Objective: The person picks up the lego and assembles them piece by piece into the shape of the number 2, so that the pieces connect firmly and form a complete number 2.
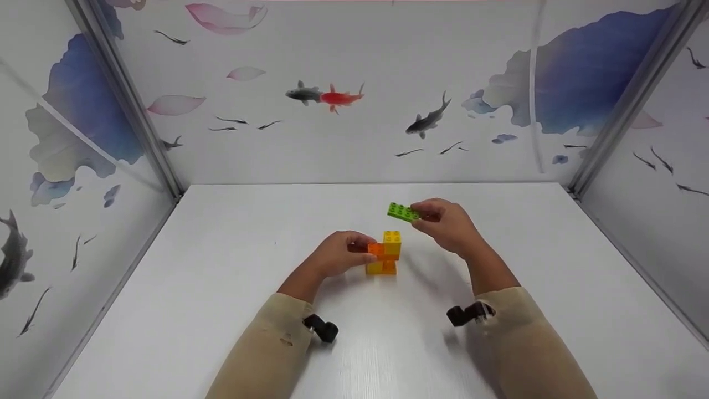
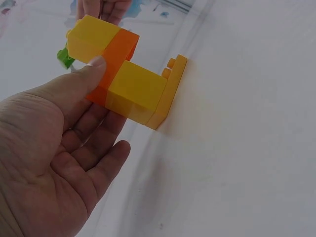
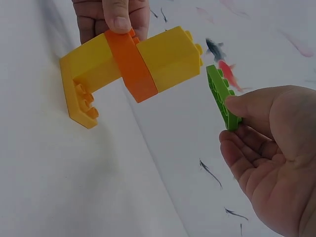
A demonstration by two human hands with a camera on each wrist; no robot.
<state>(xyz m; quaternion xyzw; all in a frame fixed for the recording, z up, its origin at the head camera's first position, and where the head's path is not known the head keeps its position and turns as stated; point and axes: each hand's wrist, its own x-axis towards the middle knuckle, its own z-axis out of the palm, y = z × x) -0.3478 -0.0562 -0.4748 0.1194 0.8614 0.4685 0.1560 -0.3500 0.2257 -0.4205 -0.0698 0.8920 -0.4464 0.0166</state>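
A stack of toy building bricks (image 1: 392,244) stands on the white table, stepped in shape. From the bottom it has a flat light-orange brick (image 3: 84,106), a yellow brick (image 2: 138,91), an orange brick (image 3: 129,66) and a top yellow brick (image 3: 170,57). My left hand (image 1: 340,255) pinches the orange brick at its left end between thumb and fingers. Up and to the right of the stack, my right hand (image 1: 446,221) pinches one end of a thin green brick (image 1: 402,211), its studs facing up. That green brick is apart from the top yellow brick.
White table (image 1: 221,332) surface surrounds the stack. Printed panels with fish and lotus leaves form the back wall (image 1: 388,55) and both sides. Black wrist devices (image 1: 322,328) sit at both cuffs.
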